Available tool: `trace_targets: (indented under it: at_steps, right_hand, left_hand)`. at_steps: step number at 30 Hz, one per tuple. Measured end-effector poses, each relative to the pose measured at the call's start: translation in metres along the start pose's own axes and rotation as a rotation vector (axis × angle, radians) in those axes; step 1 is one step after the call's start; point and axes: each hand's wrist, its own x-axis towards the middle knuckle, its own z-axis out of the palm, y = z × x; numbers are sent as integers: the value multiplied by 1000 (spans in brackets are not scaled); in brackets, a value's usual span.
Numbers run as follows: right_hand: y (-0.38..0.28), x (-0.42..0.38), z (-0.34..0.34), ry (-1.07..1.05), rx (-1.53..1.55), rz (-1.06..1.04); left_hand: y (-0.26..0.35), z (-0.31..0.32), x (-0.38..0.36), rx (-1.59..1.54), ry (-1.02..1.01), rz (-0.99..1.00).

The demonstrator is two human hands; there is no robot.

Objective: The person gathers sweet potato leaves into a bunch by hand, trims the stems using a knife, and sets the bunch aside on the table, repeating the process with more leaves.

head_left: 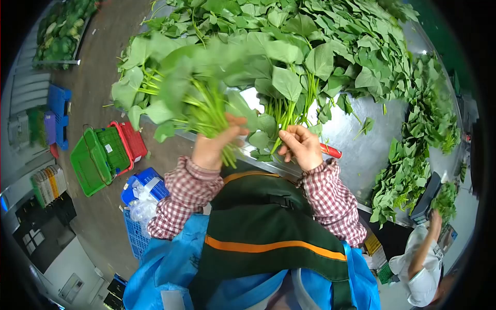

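Note:
My left hand (211, 149) is closed around the stems of a bunch of leafy greens (203, 106), whose heart-shaped leaves are blurred. To its right, my right hand (304, 147) pinches the lower end of a leafy stem (289, 116) between thumb and fingers, at the metal table's near edge. A red cylindrical object (330, 151) lies beside my right wrist; what it belongs to is hidden. Beyond both hands, a large heap of the same greens (356, 46) covers much of the metal table (361, 165).
More greens (400, 183) lie along the table's right side, where a co-worker (421, 261) in white handles a bunch by a scale-like dark device. On the floor at left stand a green basket (90, 165), a red basket (133, 142) and a blue crate (135, 235).

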Motion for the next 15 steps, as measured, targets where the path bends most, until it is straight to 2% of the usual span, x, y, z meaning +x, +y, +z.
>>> trace_targets:
  at_steps: [3,4,6,9,10,11,13,14,15]
  right_hand:
    - [-2,-11,11,96,-125,-142]
    - [-4,-14,16,136,-181,-203]
    - [-4,-19,19,172,-82,-221]
    - [0,-32,22,207,-66,-315]
    - [7,-35,16,180,-402,-600]
    - [8,-42,7,93,-705,-793]
    - [-6,-56,-4,-408,-715,-704]
    - [9,-54,-14,-391,-880,-696]
    - [22,-47,-30,-231,-974,-540]
  left_hand:
    - [-31,26,2,271,-152,-46]
    - [-40,29,4,229,-150,-46]
    - [-56,35,8,139,-154,-47]
    - [-58,39,8,-84,-41,-83]
    - [-61,40,10,-157,18,-68]
    - [-58,40,14,-251,58,-65]
    - [-48,30,22,-433,141,-64]
    - [-36,27,20,-486,136,-41]
    - [-20,25,9,-447,95,12]
